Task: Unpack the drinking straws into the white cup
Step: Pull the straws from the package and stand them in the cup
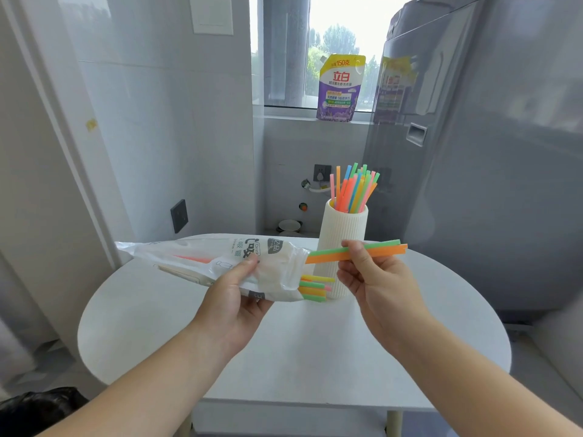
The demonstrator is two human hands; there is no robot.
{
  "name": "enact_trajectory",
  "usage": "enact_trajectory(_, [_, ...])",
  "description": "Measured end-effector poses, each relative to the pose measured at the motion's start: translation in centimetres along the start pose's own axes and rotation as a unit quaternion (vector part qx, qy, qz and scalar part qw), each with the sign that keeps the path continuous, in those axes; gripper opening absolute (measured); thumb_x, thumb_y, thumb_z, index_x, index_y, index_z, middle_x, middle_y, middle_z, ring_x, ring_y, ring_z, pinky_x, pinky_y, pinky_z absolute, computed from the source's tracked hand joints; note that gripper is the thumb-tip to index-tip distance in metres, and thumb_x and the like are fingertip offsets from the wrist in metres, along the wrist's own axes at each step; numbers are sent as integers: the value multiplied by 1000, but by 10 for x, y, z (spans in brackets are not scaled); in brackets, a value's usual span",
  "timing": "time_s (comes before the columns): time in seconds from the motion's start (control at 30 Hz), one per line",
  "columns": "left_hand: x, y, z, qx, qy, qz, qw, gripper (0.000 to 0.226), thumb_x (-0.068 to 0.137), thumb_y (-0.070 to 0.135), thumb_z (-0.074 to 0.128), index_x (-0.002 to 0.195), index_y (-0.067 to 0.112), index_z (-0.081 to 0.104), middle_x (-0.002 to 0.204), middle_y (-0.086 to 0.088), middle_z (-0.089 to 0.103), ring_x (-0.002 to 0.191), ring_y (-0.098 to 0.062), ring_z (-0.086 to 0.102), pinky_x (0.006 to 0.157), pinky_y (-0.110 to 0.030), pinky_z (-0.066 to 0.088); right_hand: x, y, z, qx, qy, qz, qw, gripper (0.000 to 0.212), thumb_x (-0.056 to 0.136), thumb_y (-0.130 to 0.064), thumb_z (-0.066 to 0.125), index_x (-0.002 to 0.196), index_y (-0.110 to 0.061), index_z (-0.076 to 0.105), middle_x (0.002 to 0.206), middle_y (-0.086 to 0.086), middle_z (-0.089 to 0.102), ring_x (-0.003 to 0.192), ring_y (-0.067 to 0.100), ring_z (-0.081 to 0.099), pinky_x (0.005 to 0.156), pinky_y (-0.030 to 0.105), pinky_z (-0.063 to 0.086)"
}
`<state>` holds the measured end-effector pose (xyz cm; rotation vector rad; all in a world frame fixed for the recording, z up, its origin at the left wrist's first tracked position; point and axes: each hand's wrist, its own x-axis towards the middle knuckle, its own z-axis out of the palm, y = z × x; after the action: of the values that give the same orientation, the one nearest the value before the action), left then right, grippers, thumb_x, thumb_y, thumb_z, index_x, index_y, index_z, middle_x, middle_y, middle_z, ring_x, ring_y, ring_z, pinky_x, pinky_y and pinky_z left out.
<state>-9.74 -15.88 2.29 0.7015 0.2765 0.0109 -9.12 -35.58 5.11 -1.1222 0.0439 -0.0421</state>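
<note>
1. My left hand [233, 298] grips the plastic straw bag [202, 258] near its open end. The thumb is on top and the fingers are curled underneath. The bag is held above the white table [315, 342] with its mouth pointing right.
2. My right hand [375, 279] pinches two loose straws [386, 250], one green and one orange, between thumb and fingertips. The lower fingers are loosely spread.
3. The two straws lie almost level in front of the white cup [344, 228]. Their left ends are at the bag's mouth, and I cannot tell whether the tips are inside it.
4. More bagged straws [314, 288], yellow, green and pink, poke out of the lower part of the mouth, just beside the cup's base.
5. The ribbed cup stands upright on the table and holds a fanned bunch of coloured straws [355, 190].
6. A purple detergent pouch [340, 88] stands on the windowsill, and a grey washing machine [489, 152] is on the right.
</note>
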Motion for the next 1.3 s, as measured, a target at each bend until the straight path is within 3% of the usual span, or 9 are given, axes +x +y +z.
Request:
enact_trajectory(0.1, [3, 6, -5, -12, 19, 13, 1000, 31, 96, 9, 68, 127, 11, 66, 98, -5, 83, 81, -17, 80, 55, -30, 62, 6, -19, -4, -51, -11, -74, 996, 26, 79, -34, 70, 89, -11, 75, 74, 2, 74, 73, 13, 72, 70, 25, 60])
enact_trajectory(0.23, [7, 12, -11, -23, 44, 30, 998, 39, 95, 8, 68, 133, 13, 63, 106, -5, 82, 81, -17, 80, 54, -31, 62, 17, -73, -21, -117, 2, -161, 980, 16, 98, -18, 64, 89, -6, 70, 70, 3, 77, 72, 18, 77, 69, 27, 62])
enact_trajectory(0.53, [8, 2, -7, -19, 45, 18, 999, 34, 94, 7, 69, 127, 13, 65, 100, -4, 82, 78, -17, 80, 52, -31, 62, 18, -127, -45, -194, 45, -288, 937, 17, 96, -25, 67, 90, -10, 72, 73, -2, 78, 78, 22, 78, 75, 32, 64])
enact_trajectory(0.73, [10, -1, -6, -11, 31, 11, 999, 34, 94, 7, 69, 127, 13, 65, 96, -5, 83, 78, -17, 80, 53, -32, 63, 17, -144, -39, -277, 60, -383, 879, 11, 94, -33, 66, 89, -26, 73, 76, -11, 79, 76, 17, 79, 74, 30, 64])
enact_trajectory(1.07, [14, -5, -8, 6, 22, 5, 1000, 23, 95, 7, 68, 117, 13, 69, 91, -3, 83, 75, -17, 80, 53, -31, 62, 34, -162, -29, -385, 12, -381, 840, 12, 98, -26, 66, 89, -31, 72, 81, -19, 79, 74, 10, 78, 71, 20, 61])
enact_trajectory(1.3, [14, -5, -10, 14, 15, 9, 1000, 29, 94, 6, 68, 122, 13, 68, 96, -4, 83, 78, -17, 80, 54, -31, 63, 50, -159, -18, -427, -9, -343, 837, 10, 97, -25, 68, 89, -27, 72, 85, -6, 77, 71, 10, 78, 69, 18, 61])
